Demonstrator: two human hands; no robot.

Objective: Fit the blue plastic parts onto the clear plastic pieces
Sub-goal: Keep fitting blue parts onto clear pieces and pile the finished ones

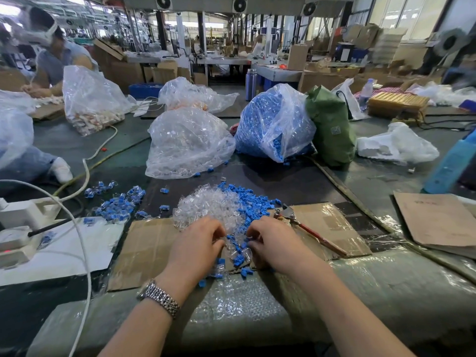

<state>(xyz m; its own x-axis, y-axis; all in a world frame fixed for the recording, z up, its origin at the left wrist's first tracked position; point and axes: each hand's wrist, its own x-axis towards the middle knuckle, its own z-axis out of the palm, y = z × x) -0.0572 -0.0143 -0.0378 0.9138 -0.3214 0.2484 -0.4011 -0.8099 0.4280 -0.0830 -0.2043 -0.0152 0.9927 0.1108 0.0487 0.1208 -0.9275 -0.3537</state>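
Observation:
A heap of clear plastic pieces (208, 206) lies on the table in front of me, with a heap of small blue plastic parts (253, 202) against its right side. My left hand (198, 243) and my right hand (270, 240) rest palms down at the near edge of the heaps, fingers curled toward each other. Between the fingertips lie several loose clear pieces and blue parts (238, 249). The fingers hide what each hand grips. A pile of fitted clear-and-blue pieces (117, 204) lies to the left.
Pliers with red handles (304, 225) lie on the cardboard sheet (327, 228) right of my hands. Behind the heaps stand a bag of clear pieces (188, 143) and a bag of blue parts (273, 124). A power strip (23, 228) and white cables sit left. Another person works at far left.

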